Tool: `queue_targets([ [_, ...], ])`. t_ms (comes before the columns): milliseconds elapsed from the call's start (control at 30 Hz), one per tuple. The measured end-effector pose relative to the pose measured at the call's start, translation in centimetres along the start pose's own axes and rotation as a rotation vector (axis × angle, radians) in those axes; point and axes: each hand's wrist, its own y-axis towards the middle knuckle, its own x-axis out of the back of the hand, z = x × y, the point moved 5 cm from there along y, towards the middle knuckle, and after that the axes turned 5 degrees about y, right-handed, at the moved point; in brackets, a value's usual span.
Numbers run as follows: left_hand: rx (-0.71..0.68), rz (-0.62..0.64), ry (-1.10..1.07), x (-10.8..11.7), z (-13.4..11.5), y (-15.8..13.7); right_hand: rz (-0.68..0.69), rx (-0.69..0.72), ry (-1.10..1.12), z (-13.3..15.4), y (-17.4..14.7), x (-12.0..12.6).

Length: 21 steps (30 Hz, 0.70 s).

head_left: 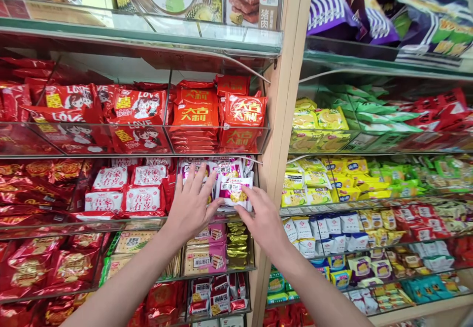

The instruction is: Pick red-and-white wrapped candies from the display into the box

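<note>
My right hand (266, 221) pinches the right side of a small white and purple snack packet (233, 191) between thumb and fingers. The packet is in front of a shelf compartment that holds more of the same white and purple packets (229, 169). My left hand (192, 201) lies flat with fingers spread over the left part of that compartment, covering some packets. Its thumb reaches close to the held packet's lower left corner; whether it touches I cannot tell.
Red packets (195, 115) fill the shelf above. White and red packets (144, 196) lie left of the compartment, biscuit packs (205, 258) below. A wooden upright (283, 120) divides this rack from one on the right with yellow packets (306, 194). Clear shelf fronts edge each row.
</note>
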Motion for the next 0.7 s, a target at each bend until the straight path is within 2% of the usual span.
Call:
queue_targets([
  [67,-0.051,0.008,-0.001,0.0,-0.5,0.2,-0.038,0.035,-0.071,0.4,-1.3,1.5],
  [200,-0.115,0.033,-0.01,-0.6,-1.8,1.2,-0.206,0.156,-0.257,1.3,-3.3,4.9],
  [267,-0.117,0.042,-0.013,-1.1,-2.1,1.6,-0.258,0.185,-0.333,1.4,-3.5,5.7],
  [400,-0.117,0.054,-0.02,-1.7,-2.1,2.0,-0.227,0.231,-0.387,1.2,-2.7,4.5],
  [467,-0.127,0.051,-0.025,-1.8,-2.0,2.1,-0.152,0.239,-0.383,0.8,-2.2,3.0],
  [567,-0.142,0.042,-0.036,-1.8,-2.0,2.0,-0.03,0.179,-0.382,-0.2,-1.5,1.3],
  [700,-0.145,0.032,-0.053,-1.8,-1.9,2.0,0.021,0.16,-0.377,-0.4,-0.2,1.7],
])
